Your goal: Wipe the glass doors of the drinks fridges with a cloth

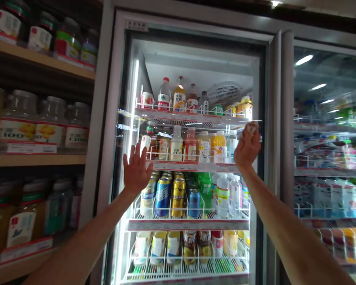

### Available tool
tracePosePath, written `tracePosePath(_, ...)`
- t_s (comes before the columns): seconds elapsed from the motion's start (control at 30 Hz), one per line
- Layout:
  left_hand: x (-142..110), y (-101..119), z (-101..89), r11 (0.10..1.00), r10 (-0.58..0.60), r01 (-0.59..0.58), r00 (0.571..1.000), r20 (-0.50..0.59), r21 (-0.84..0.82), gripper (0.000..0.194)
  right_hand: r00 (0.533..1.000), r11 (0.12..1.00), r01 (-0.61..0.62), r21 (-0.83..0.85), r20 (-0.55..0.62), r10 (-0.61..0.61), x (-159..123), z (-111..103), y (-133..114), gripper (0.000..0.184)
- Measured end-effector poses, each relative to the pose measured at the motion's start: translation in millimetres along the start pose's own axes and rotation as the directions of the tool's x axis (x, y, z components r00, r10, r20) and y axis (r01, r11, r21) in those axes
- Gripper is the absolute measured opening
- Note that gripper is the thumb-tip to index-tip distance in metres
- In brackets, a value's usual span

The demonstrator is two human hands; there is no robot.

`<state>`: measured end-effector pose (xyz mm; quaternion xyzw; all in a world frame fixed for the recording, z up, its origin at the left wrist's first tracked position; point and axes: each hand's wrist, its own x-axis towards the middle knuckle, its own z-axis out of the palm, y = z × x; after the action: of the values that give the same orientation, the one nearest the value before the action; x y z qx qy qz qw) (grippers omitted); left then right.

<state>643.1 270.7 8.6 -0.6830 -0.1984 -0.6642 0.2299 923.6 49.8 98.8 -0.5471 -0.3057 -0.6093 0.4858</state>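
A glass-fronted drinks fridge (195,36) stands straight ahead, lit inside. My left hand (136,168) is spread flat with fingers up, at the left part of the glass door, in front of the middle shelves. Higher on the right side, my right hand (247,146) is closed around a crumpled pale cloth (251,128), pressed at the glass. Only a small part of the cloth shows past the fingers, and it is blurred. Behind the glass are bottles, among them an orange juice bottle (219,146), and cans such as a gold can (178,196).
Wooden shelves (41,159) with jars and bottles run along the left. A second glass-door fridge (326,172) with drinks stands to the right, past the metal door frame (287,118). A round vent grille (225,93) is at the back of the lit fridge.
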Motion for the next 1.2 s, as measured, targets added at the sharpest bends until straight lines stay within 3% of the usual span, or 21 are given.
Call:
tracePosePath(0.07, -0.2, 0.2, 0.1, 1.0, 0.003, -0.003, 1.0, 0.003, 0.007, 0.061, 1.0, 1.0, -0.01, 0.014, -0.013, 0.01, -0.3, 7.9, -8.9, 0.046)
tracePosePath(0.13, -0.3, 0.0, -0.1, 1.0, 0.004, -0.004, 1.0, 0.01, 0.012, 0.061, 0.983, 0.986, 0.158, 0.049, 0.088, -0.162, -20.6, 12.7, -36.7, 0.048)
tracePosePath(0.17, -0.4, -0.2, -0.3, 1.0, 0.002, -0.002, 1.0, 0.013, 0.013, 0.061, 0.939, 0.953, 0.291, 0.085, 0.164, -0.301, -33.4, 13.0, -51.7, 0.049)
tracePosePath(0.27, -0.3, -0.8, -1.1, 1.0, -0.007, 0.007, 1.0, 0.022, 0.005, 0.061, 0.698, 0.778, 0.592, 0.21, 0.35, -0.625, -52.6, 8.9, -73.8, 0.054)
tracePosePath(0.3, -0.3, -0.8, -1.2, 1.0, -0.009, 0.009, 1.0, 0.027, 0.001, 0.061, 0.696, 0.782, 0.59, 0.2, 0.366, -0.618, -47.7, 8.0, -71.4, 0.053)
tracePosePath(0.33, -0.3, -0.6, -1.2, 1.0, -0.011, 0.011, 1.0, 0.029, -0.002, 0.061, 0.759, 0.835, 0.528, 0.156, 0.354, -0.547, -37.6, 8.4, -65.9, 0.052)
tracePosePath(0.4, -0.4, 0.5, -0.7, 1.0, -0.014, 0.013, 0.999, 0.032, 0.002, 0.061, 0.941, 0.969, 0.245, 0.033, 0.233, -0.246, -10.3, 14.0, -55.2, 0.049)
tracePosePath(0.47, -0.1, 2.4, -0.1, 1.0, -0.02, 0.019, 0.999, 0.033, 0.015, 0.061, 0.992, 1.0, 0.031, 0.002, 0.124, -0.031, 7.9, 23.9, -60.0, 0.048)
tracePosePath(0.53, 0.7, 3.6, -0.6, 0.999, -0.024, 0.023, 0.999, 0.037, 0.032, 0.06, 0.982, 0.993, 0.103, 0.055, 0.153, -0.111, 2.1, 32.3, -87.1, 0.049)
tracePosePath(0.6, 1.6, 1.3, -4.3, 0.999, -0.015, 0.012, 0.998, 0.059, 0.052, 0.059, 0.886, 0.92, 0.352, 0.171, 0.255, -0.386, -23.5, 35.6, -126.9, 0.053)
tracePosePath(0.67, 1.4, -7.3, -12.1, 0.997, 0.035, -0.043, 0.993, 0.117, 0.067, 0.058, 0.693, 0.762, 0.568, 0.31, 0.318, -0.647, -48.5, 35.7, -162.7, 0.058)
tracePosePath(0.7, 0.4, -14.2, -17.5, 0.994, 0.074, -0.086, 0.985, 0.155, 0.074, 0.057, 0.617, 0.7, 0.62, 0.355, 0.329, -0.714, -53.8, 36.3, -175.3, 0.06)
tracePosePath(0.73, -1.6, -22.6, -23.7, 0.988, 0.111, -0.129, 0.975, 0.192, 0.083, 0.056, 0.596, 0.683, 0.63, 0.369, 0.334, -0.73, -52.4, 38.1, -184.2, 0.06)
tracePosePath(0.77, -4.4, -32.1, -30.3, 0.982, 0.135, -0.159, 0.966, 0.219, 0.098, 0.055, 0.634, 0.715, 0.602, 0.355, 0.332, -0.699, -44.6, 41.4, -190.1, 0.06)
tracePosePath(0.87, -17.4, -61.2, -50.5, 0.975, 0.092, -0.134, 0.97, 0.224, 0.179, 0.056, 0.865, 0.901, 0.352, 0.255, 0.28, -0.417, -5.8, 57.6, -203.2, 0.055)
tracePosePath(0.93, -27.1, -76.5, -62.9, 0.971, 0.036, -0.086, 0.975, 0.218, 0.225, 0.057, 0.897, 0.923, 0.286, 0.255, 0.269, -0.352, 4.1, 67.6, -218.7, 0.054)
tracePosePath(0.97, -31.2, -82.3, -68.7, 0.968, 0.022, -0.077, 0.974, 0.228, 0.238, 0.057, 0.874, 0.906, 0.321, 0.277, 0.282, -0.396, -0.7, 70.5, -229.1, 0.054)
tracePosePath(1.03, -36.6, -90.6, -79.3, 0.965, 0.019, -0.084, 0.967, 0.255, 0.247, 0.056, 0.761, 0.814, 0.462, 0.352, 0.315, -0.567, -24.9, 71.6, -251.2, 0.054)
tracePosePath(1.13, -36.0, -97.3, -92.5, 0.964, 0.027, -0.095, 0.963, 0.267, 0.248, 0.054, 0.498, 0.577, 0.656, 0.486, 0.296, -0.815, -56.8, 69.0, -273.5, 0.05)
tracePosePath(1.17, -33.9, -98.4, -95.7, 0.963, 0.025, -0.093, 0.965, 0.262, 0.251, 0.053, 0.453, 0.535, 0.677, 0.505, 0.286, -0.844, -56.9, 69.5, -276.7, 0.049)
tracePosePath(1.2, -31.1, -98.8, -98.1, 0.963, 0.022, -0.089, 0.967, 0.253, 0.256, 0.053, 0.467, 0.546, 0.672, 0.499, 0.287, -0.837, -50.9, 71.2, -278.3, 0.05)
